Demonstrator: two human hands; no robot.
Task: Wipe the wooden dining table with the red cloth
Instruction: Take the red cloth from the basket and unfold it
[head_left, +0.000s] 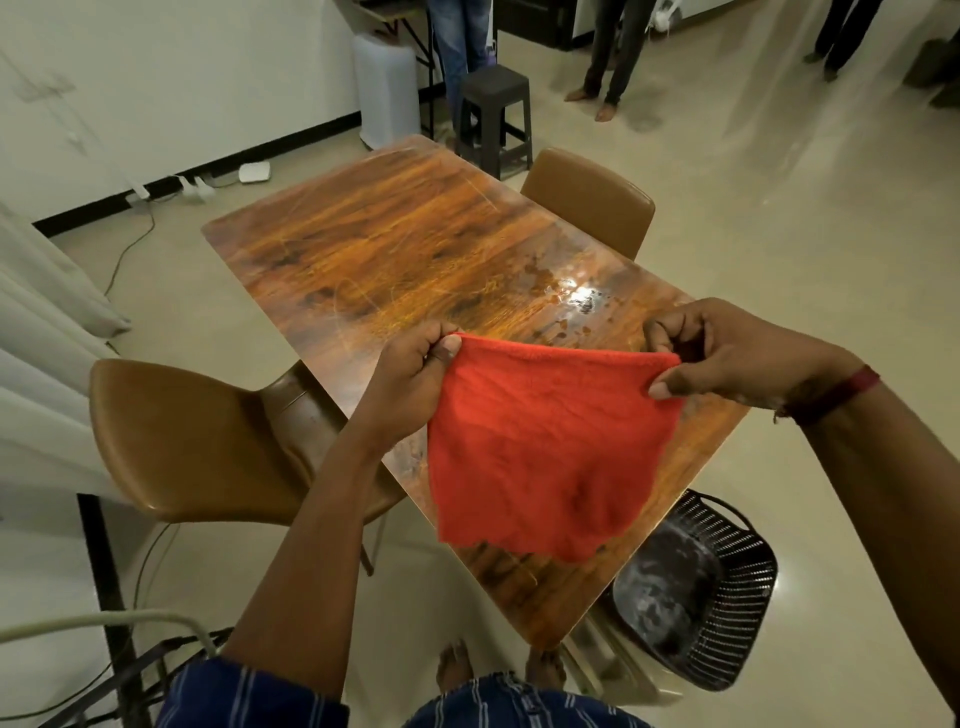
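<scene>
glossy wooden dining table (395, 249) fills the middle of the room. above its near end, left hand (410, 387) and right hand (737, 358) each pinch a top corner of the red cloth (540, 447), which hangs spread between them.

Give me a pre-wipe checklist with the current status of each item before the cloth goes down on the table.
1. Left hand pinches a top corner of the red cloth: ok.
2. Right hand pinches the other top corner: ok.
3. Cloth spread open, not bunched: ok, top edge taut, lower part hanging loose.
4. Cloth in contact with the wooden table: not ok, held in the air above the near end.
5. Tabletop free of objects: ok where visible; wet-looking spots near the glare.
6. Cloth damp or dry: cannot tell.
</scene>
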